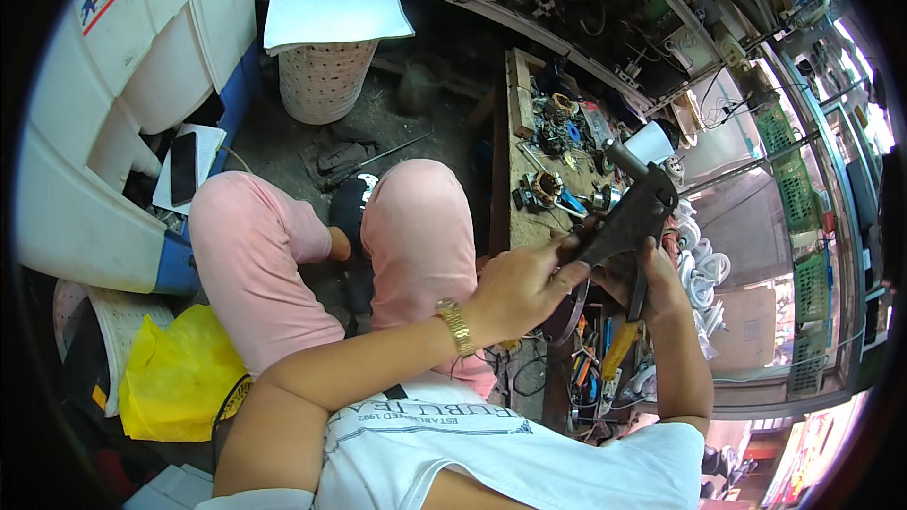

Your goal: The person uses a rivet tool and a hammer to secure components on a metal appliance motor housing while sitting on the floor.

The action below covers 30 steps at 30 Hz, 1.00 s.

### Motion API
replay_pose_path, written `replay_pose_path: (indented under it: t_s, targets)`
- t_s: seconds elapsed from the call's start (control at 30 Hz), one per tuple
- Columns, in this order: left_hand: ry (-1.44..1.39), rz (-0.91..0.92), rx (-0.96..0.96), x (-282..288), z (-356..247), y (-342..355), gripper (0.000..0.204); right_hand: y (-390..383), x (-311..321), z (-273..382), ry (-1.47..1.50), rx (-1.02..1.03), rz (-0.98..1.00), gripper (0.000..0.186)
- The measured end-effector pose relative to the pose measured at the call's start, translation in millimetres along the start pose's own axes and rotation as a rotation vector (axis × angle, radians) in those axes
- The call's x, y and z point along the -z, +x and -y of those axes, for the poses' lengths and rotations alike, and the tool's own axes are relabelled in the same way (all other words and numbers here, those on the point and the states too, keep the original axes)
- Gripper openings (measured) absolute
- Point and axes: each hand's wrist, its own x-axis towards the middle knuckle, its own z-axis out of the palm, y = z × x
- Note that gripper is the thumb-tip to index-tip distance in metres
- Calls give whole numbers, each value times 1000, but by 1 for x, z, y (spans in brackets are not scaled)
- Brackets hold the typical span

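Observation:
My left hand (529, 288), with a gold watch at the wrist, is closed round the side of a black lever tool (624, 222). A grey cylinder sticks out from the tool's upper end. My right hand (661, 283) grips the tool from the other side, beside a thin arm that runs down towards a yellow handle (619, 349). The tool is held tilted above the workbench (539, 231), off to the right of my knees. Below my left fingers shows a dark rounded part (567, 316); I cannot tell whether it belongs to the tool.
Motor parts and loose pieces (567, 127) litter the bench. Several hand tools (586, 368) lie below my hands. White coiled bulbs (704, 269) stand on the right. A perforated bin (326, 80) with a white board on top is ahead, and a yellow bag (179, 378) lies left.

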Motion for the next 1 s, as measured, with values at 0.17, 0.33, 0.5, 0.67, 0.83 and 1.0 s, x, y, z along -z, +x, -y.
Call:
replay_pose_path:
  t_s: [0.17,0.33,0.5,0.67,0.83,1.0]
  targets:
    - [-873,-161,553,30,27,-18,20,-5,4,29,-30,-128,231,87]
    - [-1392,-358,494,43,11,-20,29,-7,9,31,-11,-251,244,99]
    - [-1354,-321,303,50,-1,-9,19,-12,20,38,-63,-242,270,97]
    - [-1231,-266,109,50,-20,12,16,-12,28,34,17,-163,472,85]
    - [-1158,-311,-105,38,-36,27,19,-15,37,34,-34,-182,446,83]
    - [-1246,-274,-73,30,-46,31,16,-16,51,30,-72,-186,436,80]
